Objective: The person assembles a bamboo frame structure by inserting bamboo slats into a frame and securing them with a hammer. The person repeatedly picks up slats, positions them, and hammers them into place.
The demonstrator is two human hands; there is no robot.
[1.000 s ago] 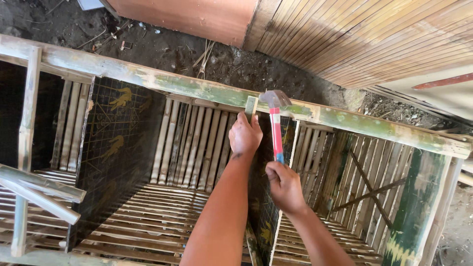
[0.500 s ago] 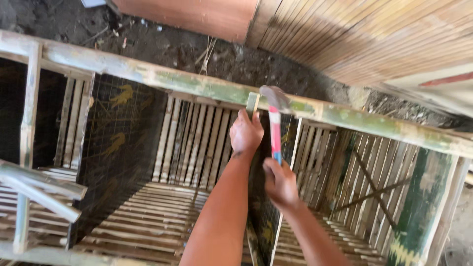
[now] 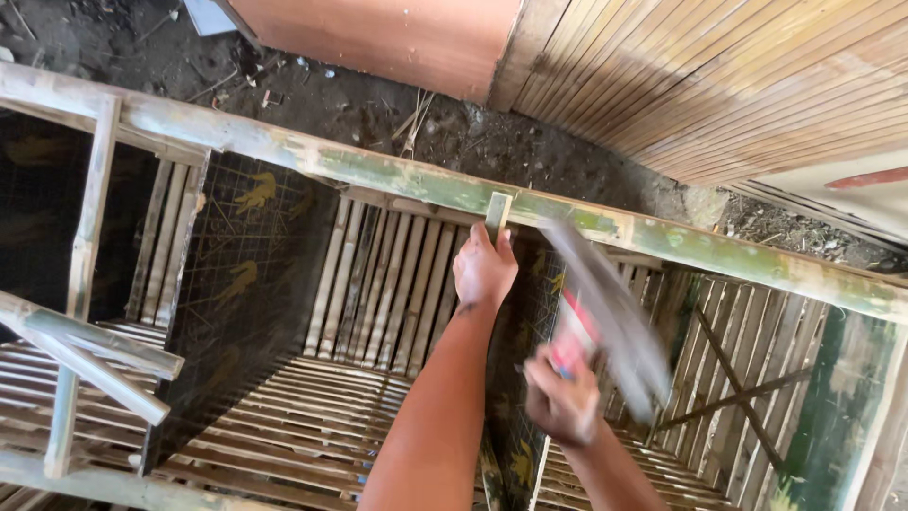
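Note:
My left hand (image 3: 483,270) grips the top of a narrow upright bamboo slat (image 3: 497,214) where it meets the long green-stained bamboo top rail (image 3: 397,176) of a slatted cage. My right hand (image 3: 562,405), lower and to the right, holds a hammer (image 3: 605,303) with a red-and-white handle. The hammer is blurred by motion, its head streaked out to the right of the slat and below the rail. A wire-mesh divider (image 3: 515,350) hangs beneath the slat.
The cage has a bamboo slat floor (image 3: 312,416) and back wall, with dark wire mesh (image 3: 236,284) on the left partition. Loose bamboo poles (image 3: 90,355) cross at the left. Behind lie bare soil (image 3: 378,104), a woven bamboo wall (image 3: 738,85) and an orange panel (image 3: 397,38).
The hammer head was up at the rail beside the slat; now my right hand has dropped lower with the hammer swinging in a blur. The left hand stays on the slat.

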